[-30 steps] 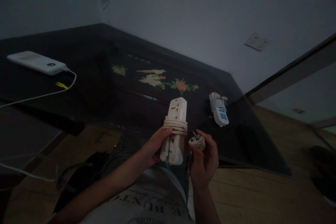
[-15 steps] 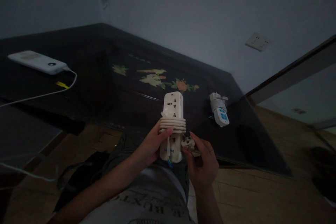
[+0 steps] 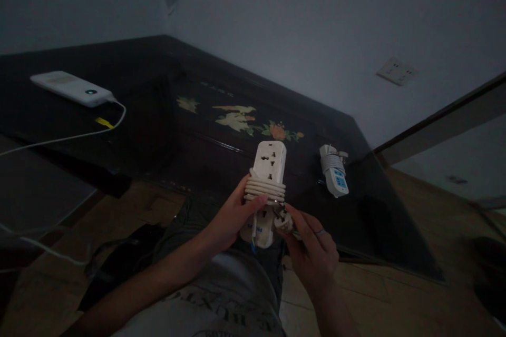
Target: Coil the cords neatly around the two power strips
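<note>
In the head view a white power strip (image 3: pixel 271 160) with its own cord (image 3: pixel 265 189) wound round the middle is held near my lap, at the table's front edge. My left hand (image 3: pixel 233 217) grips it from the left, the thumb lying over the cord's lower turns. A short cord end with blue at its tip hangs down the strip's lower face. My right hand (image 3: pixel 314 245) pinches the white plug (image 3: pixel 283 219) between thumb and fingers, beside the strip's lower right side. The plug's metal prongs point up toward the wound cord.
A second, smaller power strip (image 3: pixel 334 174) with a wrapped cord lies on the dark table (image 3: pixel 379 221) to the right. At the left a white device (image 3: pixel 73 88) with a cable and a yellow tag (image 3: pixel 105 123) rests there. A wall socket (image 3: pixel 396 71) is behind.
The power strip and both hands have shifted slightly right in view, as has the whole scene. The plug sits closer to the wound cord, its prongs now against or near the lower turns.
</note>
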Action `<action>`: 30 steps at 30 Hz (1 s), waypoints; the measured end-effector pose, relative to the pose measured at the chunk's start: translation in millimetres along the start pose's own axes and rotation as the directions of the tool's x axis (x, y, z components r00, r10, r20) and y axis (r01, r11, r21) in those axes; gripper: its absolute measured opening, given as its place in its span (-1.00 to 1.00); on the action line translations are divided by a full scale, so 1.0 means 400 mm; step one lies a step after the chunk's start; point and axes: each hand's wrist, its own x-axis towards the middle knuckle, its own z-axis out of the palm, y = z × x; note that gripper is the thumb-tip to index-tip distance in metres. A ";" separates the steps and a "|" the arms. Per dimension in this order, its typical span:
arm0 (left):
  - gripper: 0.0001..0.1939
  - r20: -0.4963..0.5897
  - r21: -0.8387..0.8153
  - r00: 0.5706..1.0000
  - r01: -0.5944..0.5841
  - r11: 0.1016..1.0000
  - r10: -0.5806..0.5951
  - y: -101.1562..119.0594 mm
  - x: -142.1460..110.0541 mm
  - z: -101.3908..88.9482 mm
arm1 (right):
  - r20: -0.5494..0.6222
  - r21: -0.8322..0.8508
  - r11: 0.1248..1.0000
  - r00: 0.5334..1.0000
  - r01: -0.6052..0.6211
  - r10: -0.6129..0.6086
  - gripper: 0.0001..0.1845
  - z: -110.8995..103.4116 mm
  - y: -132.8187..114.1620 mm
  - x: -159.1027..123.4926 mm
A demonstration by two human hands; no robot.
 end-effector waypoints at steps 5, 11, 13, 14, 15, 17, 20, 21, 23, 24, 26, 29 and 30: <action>-0.23 0.012 0.040 0.999 -0.033 0.999 0.032 0.017 -0.006 0.004 | 0.075 -0.024 0.995 0.993 0.092 -0.090 -0.54 -0.026 0.012 0.024; -0.15 0.006 0.096 1.000 -0.025 0.995 0.024 0.027 -0.002 0.001 | 0.115 -0.013 0.992 0.985 0.129 -0.127 -0.58 -0.033 0.018 0.042; -0.16 0.010 0.099 1.000 -0.021 0.995 0.020 0.023 0.000 -0.003 | 0.127 -0.003 0.995 0.987 0.101 -0.100 -0.58 -0.032 0.018 0.042; -0.15 0.009 0.096 1.000 -0.019 0.995 0.019 0.021 0.002 -0.005 | 0.129 0.005 0.996 0.988 0.084 -0.084 -0.58 -0.031 0.018 0.042; -0.15 0.009 0.091 1.000 -0.017 0.996 0.016 0.018 0.003 -0.007 | 0.130 0.017 0.998 0.989 0.064 -0.065 -0.58 -0.029 0.019 0.042; -0.14 0.011 0.083 1.000 -0.015 0.996 0.014 0.013 0.005 -0.010 | 0.124 0.043 0.999 0.992 0.031 -0.036 -0.59 -0.027 0.019 0.043; -0.14 0.010 0.069 1.000 -0.013 0.998 0.012 0.009 0.006 -0.013 | 0.102 0.074 0.997 0.995 0.008 -0.016 -0.61 -0.023 0.017 0.046; -0.15 0.015 0.061 1.000 -0.016 0.998 0.015 0.010 0.006 -0.013 | 0.094 0.084 0.996 0.996 0.002 -0.010 -0.61 -0.022 0.015 0.048; -0.17 0.038 0.037 0.999 -0.021 0.999 0.019 0.014 0.003 -0.013 | 0.085 0.108 0.994 0.996 -0.023 0.014 -0.62 -0.020 0.012 0.049; -0.18 0.052 0.025 0.998 -0.025 0.999 0.024 0.018 0.001 -0.013 | 0.083 0.120 0.992 0.996 -0.042 0.032 -0.61 -0.020 0.011 0.050; -0.22 0.065 -0.002 0.997 -0.037 0.999 0.037 0.026 -0.004 -0.010 | 0.079 0.143 0.986 0.994 -0.087 0.076 -0.61 -0.019 0.010 0.050; -0.21 0.052 -0.036 0.998 -0.044 0.998 0.046 0.035 -0.009 -0.004 | 0.091 0.199 0.969 0.987 -0.149 0.133 -0.63 -0.016 0.012 0.047; -0.19 0.045 -0.040 0.998 -0.040 0.998 0.041 0.035 -0.008 -0.002 | 0.098 0.219 0.961 0.984 -0.169 0.150 -0.63 -0.014 0.013 0.044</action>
